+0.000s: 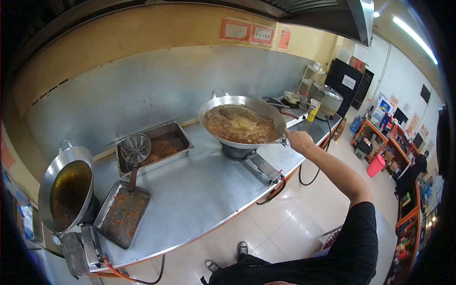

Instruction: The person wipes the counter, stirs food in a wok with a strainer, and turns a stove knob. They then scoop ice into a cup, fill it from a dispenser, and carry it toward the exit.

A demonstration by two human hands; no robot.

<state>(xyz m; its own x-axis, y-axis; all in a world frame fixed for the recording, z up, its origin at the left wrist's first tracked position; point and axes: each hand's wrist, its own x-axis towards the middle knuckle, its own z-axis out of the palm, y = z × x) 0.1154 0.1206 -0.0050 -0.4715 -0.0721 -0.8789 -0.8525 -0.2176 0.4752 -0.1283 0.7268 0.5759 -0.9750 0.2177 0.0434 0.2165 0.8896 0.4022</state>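
My right hand is closed at the near-right handle of a large wok, its fingers curled against the rim side. Bubbling, foamy brown oil fills the wok; what cooks beneath the foam cannot be made out. The wok rests on a burner on the steel counter. My left hand is out of view.
A second wok of dark oil stands at the left. Near it are a wire skimmer, a deep steel pan and a shallow crumb-strewn tray. A lidded pot stands at the far end; gas hoses hang along the edge.
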